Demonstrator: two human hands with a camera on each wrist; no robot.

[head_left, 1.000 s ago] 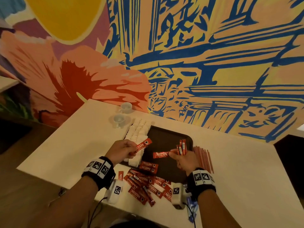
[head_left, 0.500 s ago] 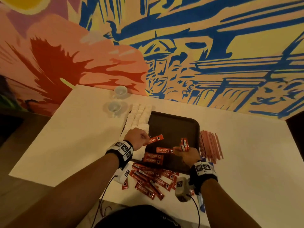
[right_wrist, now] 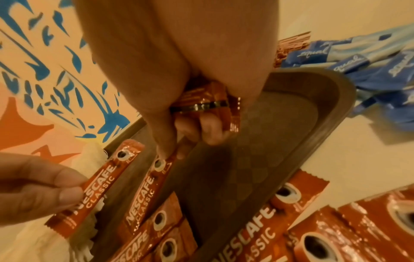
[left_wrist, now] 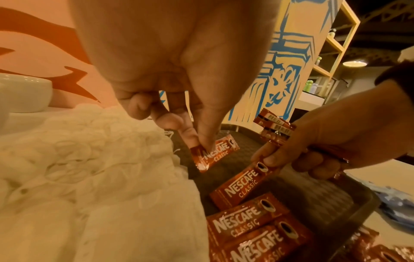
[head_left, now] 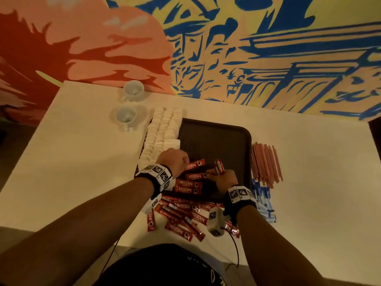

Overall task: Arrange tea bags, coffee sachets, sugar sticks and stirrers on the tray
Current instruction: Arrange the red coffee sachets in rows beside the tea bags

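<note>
Head view, left hand (head_left: pixel 174 162) pinching one red Nescafé sachet (head_left: pixel 194 164) above the dark tray (head_left: pixel 246 141), right hand (head_left: pixel 223 179) pinching another sachet (head_left: pixel 195 176) against the tray floor with spare sachets (head_left: pixel 218 169) clutched in curled fingers, white table (head_left: pixel 82 153), painted mural wall (head_left: pixel 268 48).

We wear a black band on each bare forearm, the left wristband (head_left: pixel 157 176) and the right wristband (head_left: pixel 239 197) both carrying white square tags with black coded marks. Beneath each wrist hangs a white camera pod (head_left: pixel 215 223) with a thin black cable (head_left: pixel 236 252). A dark ring (right_wrist: pixel 200 106) circles one right finger.
</note>
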